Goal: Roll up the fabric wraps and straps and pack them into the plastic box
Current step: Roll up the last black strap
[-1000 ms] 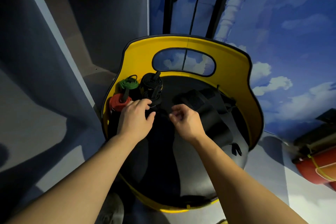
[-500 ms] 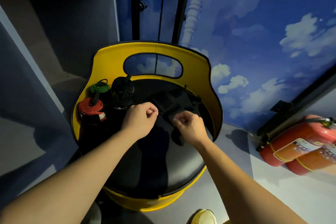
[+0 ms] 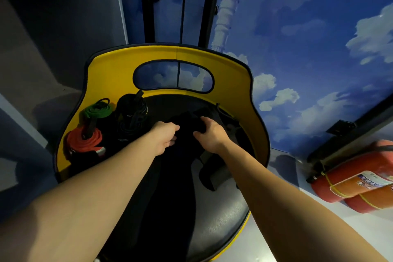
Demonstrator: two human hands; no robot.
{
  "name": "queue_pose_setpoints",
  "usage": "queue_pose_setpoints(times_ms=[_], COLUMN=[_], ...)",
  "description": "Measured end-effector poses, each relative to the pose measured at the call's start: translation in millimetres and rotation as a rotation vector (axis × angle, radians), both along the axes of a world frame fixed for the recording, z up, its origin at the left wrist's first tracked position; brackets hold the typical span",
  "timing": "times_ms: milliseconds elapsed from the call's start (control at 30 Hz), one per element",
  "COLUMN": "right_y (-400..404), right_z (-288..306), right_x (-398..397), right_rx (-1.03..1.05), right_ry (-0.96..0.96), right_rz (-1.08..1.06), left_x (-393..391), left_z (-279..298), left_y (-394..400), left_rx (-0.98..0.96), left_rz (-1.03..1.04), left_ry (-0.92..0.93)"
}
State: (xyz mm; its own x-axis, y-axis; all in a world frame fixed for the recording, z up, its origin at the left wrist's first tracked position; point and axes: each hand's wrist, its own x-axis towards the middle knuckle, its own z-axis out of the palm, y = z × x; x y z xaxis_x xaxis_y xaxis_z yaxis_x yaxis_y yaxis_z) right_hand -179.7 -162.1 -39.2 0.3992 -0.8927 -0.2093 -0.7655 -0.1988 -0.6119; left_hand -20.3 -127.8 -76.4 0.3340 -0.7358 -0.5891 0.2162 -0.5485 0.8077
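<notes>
A black fabric wrap [image 3: 187, 123] lies bunched on the black seat of a yellow chair [image 3: 234, 83]. My left hand [image 3: 164, 137] holds its left side with curled fingers. My right hand [image 3: 209, 132] grips the wrap's right part, fingers curled round the cloth. A loose end of black strap [image 3: 210, 176] trails down below my right wrist. Three rolled wraps stand at the seat's left: a green roll [image 3: 97, 109], a red roll [image 3: 84, 140] and a black roll [image 3: 131, 110]. No plastic box is in view.
The chair's yellow back, with an oval cut-out [image 3: 173, 75], curves round the seat. Grey shelving [image 3: 53, 38] stands at the left. Red fire extinguishers [image 3: 357, 185] lie on the floor at the right, below a wall painted with sky and clouds [image 3: 308, 49].
Both hands have moved further back on the seat and closed in on the black wrap, gathering it into a tighter bunch. The camera has shifted, so the chair sits more centrally.
</notes>
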Motion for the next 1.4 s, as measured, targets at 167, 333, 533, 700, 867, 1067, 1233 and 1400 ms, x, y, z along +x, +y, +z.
queue_pose_setpoints(times_ms=[167,333,533,700,867,1067,1233,1400], right_y=[-13.6,-9.5,6.1,29.4,66.1,112.3,142.8,149.1], right_z=[-11.9,-5.6,37.2,85.2,119.7,142.8,140.6,145.7], right_x=[8.2,11.1,-0.3,-9.4,-17.8,-31.6,-42.0,-51.8], right_rx=[0.001,0.01,0.232,0.409,0.456,0.333,0.239,0.251], right_ry=[0.008,-0.205,-0.559,-0.713,-0.79,-0.874,-0.826,-0.67], right_rz=[-0.041,-0.207,-0.323,-0.306,-0.257,-0.115,-0.033,-0.143], left_x=[1.5,-0.8,-8.8,-14.0,-12.1,-5.8,-11.4,-20.0], left_z=[-1.0,16.6,56.8,86.3,110.8,156.2,181.1,196.4], left_y=[-7.7,-3.2,26.0,71.8,113.9,145.2,160.3,164.4], left_rx=[-0.034,-0.077,-0.347,-0.519,-0.523,-0.28,-0.192,-0.277], left_rz=[0.11,0.131,-0.026,-0.192,-0.184,-0.023,-0.078,-0.062], left_ry=[0.114,0.201,-0.051,-0.223,-0.187,0.185,0.196,-0.015])
